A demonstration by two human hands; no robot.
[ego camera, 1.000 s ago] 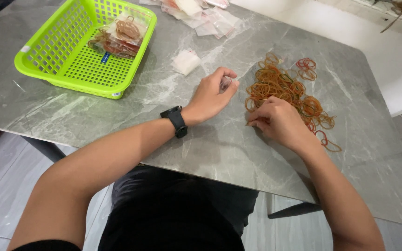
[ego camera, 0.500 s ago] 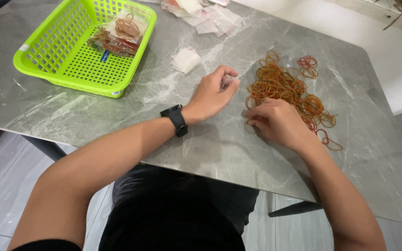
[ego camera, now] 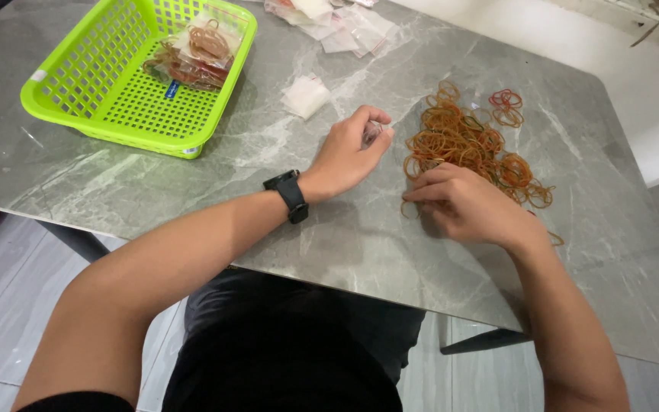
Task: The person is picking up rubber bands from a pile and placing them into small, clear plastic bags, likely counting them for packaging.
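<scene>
Head view, the only one we have. Our left hand (ego camera: 348, 152) rests on the grey marble table (ego camera: 192, 183), fingers curled in and pinching a small clear plastic bag (ego camera: 371, 134); whether anything is already inside it we cannot tell. A black wristwatch (ego camera: 289, 195) sits on that wrist.

Our right hand (ego camera: 467, 206) lies flat at the near edge of the pile of tan rubber bands (ego camera: 463, 141), fingers close together and pressing down on a few bands at the pile's fringe. No clear pinch shows; the fingertips are partly hidden by the hand itself. A few red bands (ego camera: 505, 107) lie just beyond the pile.

Far left: green plastic basket (ego camera: 78, 91) holding filled bags of bands (ego camera: 192, 53). A folded empty bag (ego camera: 305, 95) lies between basket and hand; more empty bags (ego camera: 337, 23) at the table's far edge.

Judgement on doing this well: we'd drag a small bunch free of the tangle before lifting, so no stragglers trail along, and keep the bag mouth held open and close to the pile so the carry stays short.
</scene>
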